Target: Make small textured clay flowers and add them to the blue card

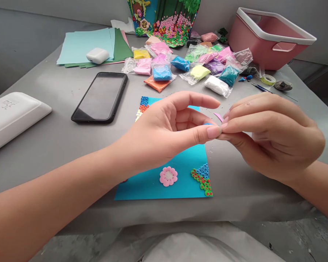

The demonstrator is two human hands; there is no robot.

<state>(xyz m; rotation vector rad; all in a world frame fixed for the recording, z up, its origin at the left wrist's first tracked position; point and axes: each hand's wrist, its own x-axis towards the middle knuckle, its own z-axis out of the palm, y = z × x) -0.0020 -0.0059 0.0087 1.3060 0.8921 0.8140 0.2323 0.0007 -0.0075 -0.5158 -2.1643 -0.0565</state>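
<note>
My left hand (172, 127) and my right hand (273, 138) meet fingertip to fingertip above a blue card (164, 182) on the grey table. Between the pinched tips shows a small pink clay piece (218, 116); a sliver of something blue shows under my left fingers, too small to name. Both hands pinch closed. On the card lie a pink clay flower (168, 176) near the front edge, a corner patch of blue, green and red dots (203, 179), and more dots at the far left corner (142, 105).
A black phone (101, 96) and a white case (9, 116) lie at the left. Several bags of coloured clay (186, 65) spread behind the card. A pink tub (270, 38) stands at the back right, coloured paper sheets (90, 45) with a white earbud case (97, 55) at the back left.
</note>
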